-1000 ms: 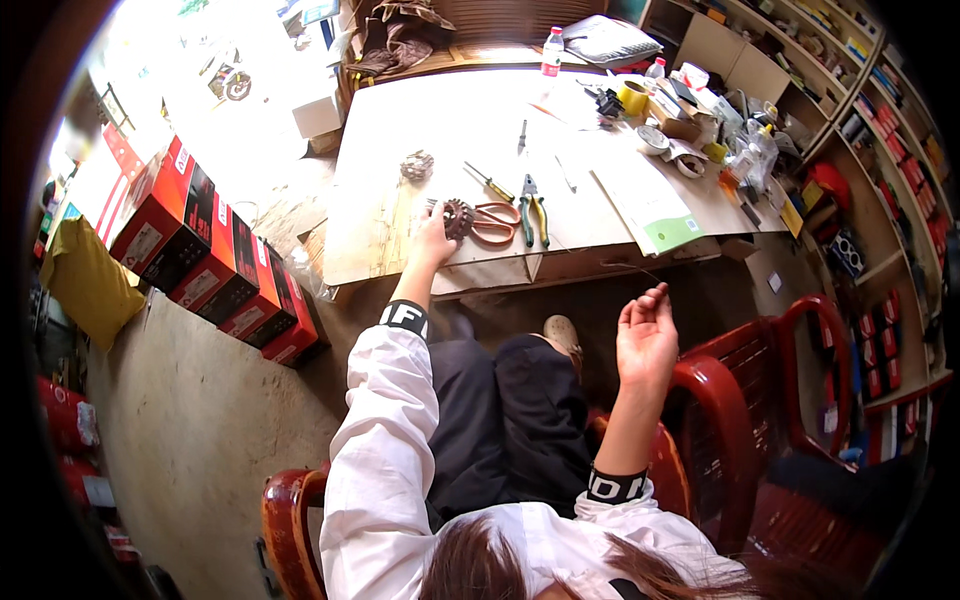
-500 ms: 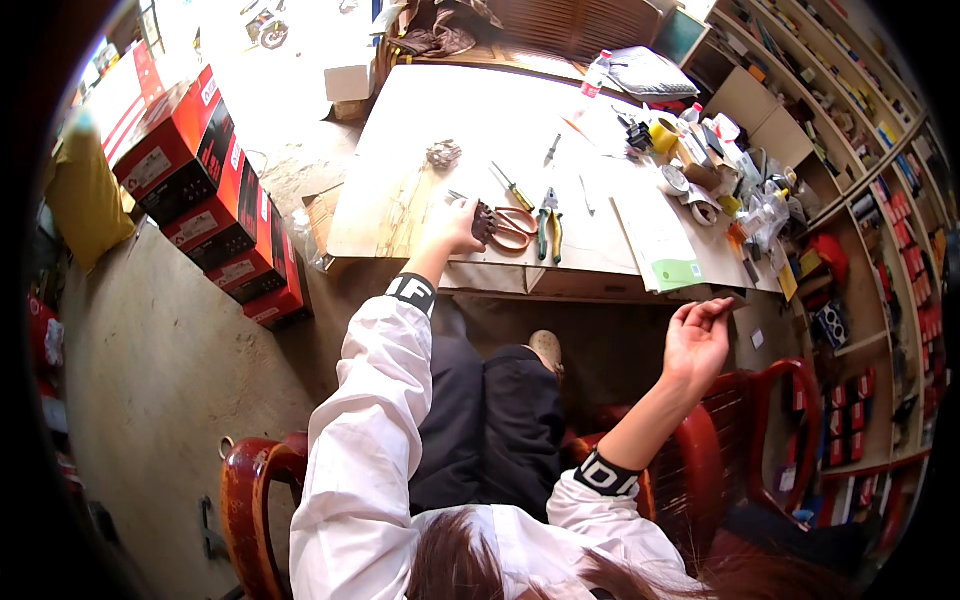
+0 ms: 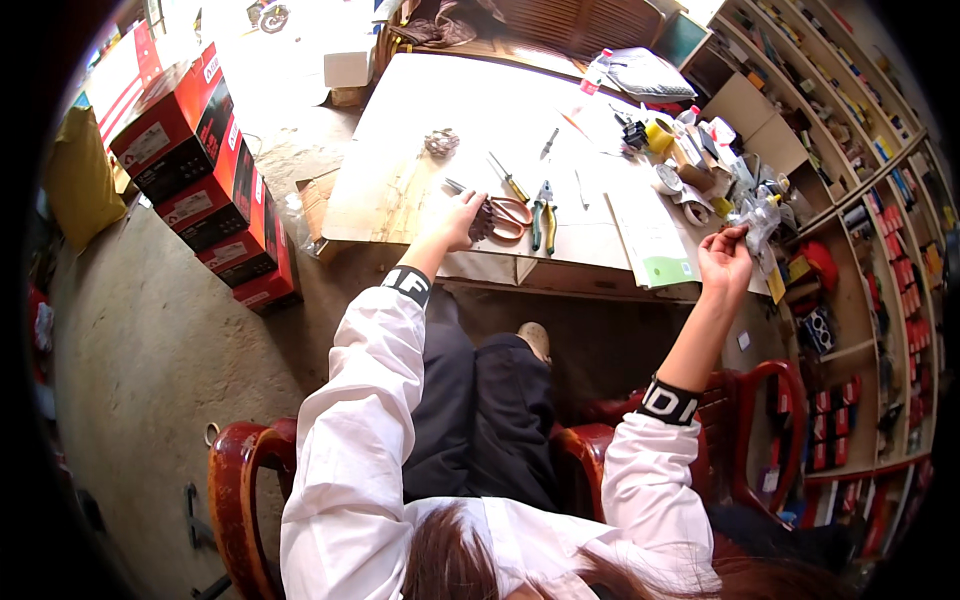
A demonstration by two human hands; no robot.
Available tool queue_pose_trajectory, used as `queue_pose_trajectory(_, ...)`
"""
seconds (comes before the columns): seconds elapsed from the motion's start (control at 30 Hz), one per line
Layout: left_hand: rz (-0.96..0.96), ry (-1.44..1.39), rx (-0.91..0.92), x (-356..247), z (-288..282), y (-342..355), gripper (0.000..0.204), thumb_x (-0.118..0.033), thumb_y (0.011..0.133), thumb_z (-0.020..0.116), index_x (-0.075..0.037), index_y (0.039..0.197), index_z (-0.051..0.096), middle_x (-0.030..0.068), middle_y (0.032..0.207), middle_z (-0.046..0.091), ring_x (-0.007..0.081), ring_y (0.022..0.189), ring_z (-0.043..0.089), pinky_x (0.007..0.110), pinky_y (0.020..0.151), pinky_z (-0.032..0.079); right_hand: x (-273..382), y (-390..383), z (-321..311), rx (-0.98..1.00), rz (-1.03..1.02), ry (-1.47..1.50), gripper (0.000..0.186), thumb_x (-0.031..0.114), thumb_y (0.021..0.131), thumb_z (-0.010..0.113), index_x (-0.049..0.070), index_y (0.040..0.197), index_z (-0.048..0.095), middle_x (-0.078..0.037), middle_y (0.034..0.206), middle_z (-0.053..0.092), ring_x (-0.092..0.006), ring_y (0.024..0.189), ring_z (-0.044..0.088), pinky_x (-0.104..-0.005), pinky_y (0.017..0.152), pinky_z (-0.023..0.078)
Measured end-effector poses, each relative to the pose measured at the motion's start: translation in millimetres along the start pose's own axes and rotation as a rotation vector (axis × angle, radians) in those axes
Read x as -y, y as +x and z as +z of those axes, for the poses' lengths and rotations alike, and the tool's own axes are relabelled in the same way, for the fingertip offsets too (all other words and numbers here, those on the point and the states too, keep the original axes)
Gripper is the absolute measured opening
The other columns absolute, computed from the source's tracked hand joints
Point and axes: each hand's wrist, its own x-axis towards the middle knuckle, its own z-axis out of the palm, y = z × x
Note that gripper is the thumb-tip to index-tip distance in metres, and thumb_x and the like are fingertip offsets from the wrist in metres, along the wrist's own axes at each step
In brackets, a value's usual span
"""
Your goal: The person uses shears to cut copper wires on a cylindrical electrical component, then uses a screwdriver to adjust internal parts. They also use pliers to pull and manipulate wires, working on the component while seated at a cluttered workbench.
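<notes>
My left hand (image 3: 460,219) rests at the table's near edge, its fingers closed on a dark brown, ridged piece (image 3: 483,222). Right beside it are scissors (image 3: 511,216) with orange-brown loop handles; their blades come out past my fingers. A yellow-handled screwdriver (image 3: 514,187) and pliers (image 3: 544,220) with green and yellow grips lie to the right. Farther back sits a greyish-brown, scaly clump (image 3: 441,143). My right hand (image 3: 727,262) is raised at the table's right end, fingertips pressed together next to a clear plastic bag (image 3: 762,222). What they pinch, if anything, is hidden.
Papers with a green-printed corner (image 3: 660,250) lie on the white tabletop (image 3: 400,100). Tape rolls, bags and small boxes crowd its right end. Stacked red-and-black boxes (image 3: 215,200) stand left, shelving (image 3: 880,260) right. A red wooden chair (image 3: 755,420) is near my right arm.
My right hand has moved up and to the right, from in front of the table to the plastic bag at its right end. My left hand stays by the scissors.
</notes>
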Motion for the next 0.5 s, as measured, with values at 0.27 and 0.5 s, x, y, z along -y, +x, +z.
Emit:
queue_pose_trajectory(0.27,0.010,-0.069,0.022,9,7,15,0.100,-0.010,0.058,0.079,-0.005,0.147,0.034,0.0191,0.146,0.040,0.0357,0.129,0.048,0.038,0.106,0.045,19,131,-120,-0.476,0.110,-0.079,0.029,0.020,0.099,0.043,0.029,0.082,0.065,0.017,0.074,0.067,0.0047,0.070,0.057,-0.0374,0.083,0.028)
queue_pose_trajectory(0.5,-0.032,-0.180,0.112,22,1,11,0.103,-0.010,0.057,0.080,-0.003,0.147,0.031,0.0224,0.145,0.039,0.0373,0.135,0.040,0.038,0.112,0.038,-54,130,-189,-0.785,-0.050,-0.145,0.039,0.030,0.105,0.036,0.003,0.094,0.061,-0.004,0.079,0.068,-0.0070,0.067,0.063,-0.0358,0.107,0.036)
